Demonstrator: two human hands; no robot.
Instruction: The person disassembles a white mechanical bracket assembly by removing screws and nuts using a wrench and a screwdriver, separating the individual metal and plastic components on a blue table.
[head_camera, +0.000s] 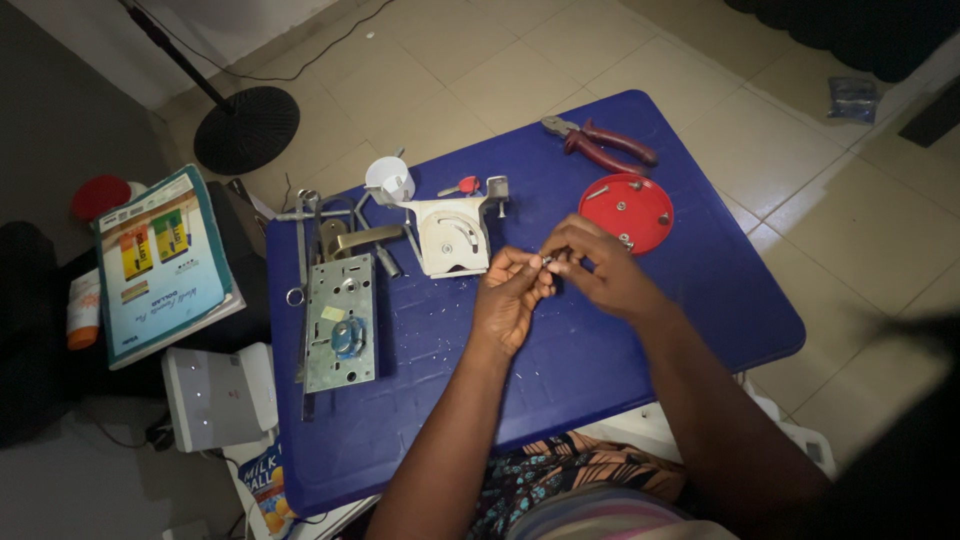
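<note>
- Two hands are meeting over the middle of the blue tabletop (620, 350): the left hand (512, 297) and right hand (598, 268) are pinching a small metal part (547, 259) between fingertips.
- The lock body (341, 322) is lying near the left edge.
- The red lid (626, 212), holding screws, is sitting toward the far edge.
- Seemingly a fitting step; next calls for steady alignment.

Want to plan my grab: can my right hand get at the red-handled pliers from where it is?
Probably yes: the right hand pinches a small metal part, and only the red lid lies between it and the pliers.
</note>
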